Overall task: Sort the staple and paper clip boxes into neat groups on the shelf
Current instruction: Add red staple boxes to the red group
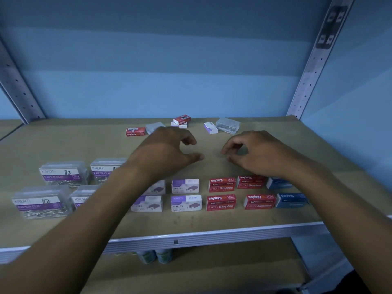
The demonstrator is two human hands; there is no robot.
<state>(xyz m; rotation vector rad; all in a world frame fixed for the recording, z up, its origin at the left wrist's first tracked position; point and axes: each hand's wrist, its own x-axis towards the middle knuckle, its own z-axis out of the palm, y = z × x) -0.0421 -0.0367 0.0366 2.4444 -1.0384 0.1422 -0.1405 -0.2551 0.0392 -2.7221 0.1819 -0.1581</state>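
Staple boxes [180, 122] lie beyond both empty hands' grip.

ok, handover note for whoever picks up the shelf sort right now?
Left hand and right hand: both loosely curled, holding nothing, over mid-shelf.
Done at the front: clear paper clip boxes left, purple-white staple boxes middle, red staple boxes, then blue boxes right.
Left: loose boxes at the back, including a red one, a stacked red one, a clear one.

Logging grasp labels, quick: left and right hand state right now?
Left hand: open, fingers loosely curled, holding nothing.
Right hand: open, fingers loosely curled, holding nothing visible.
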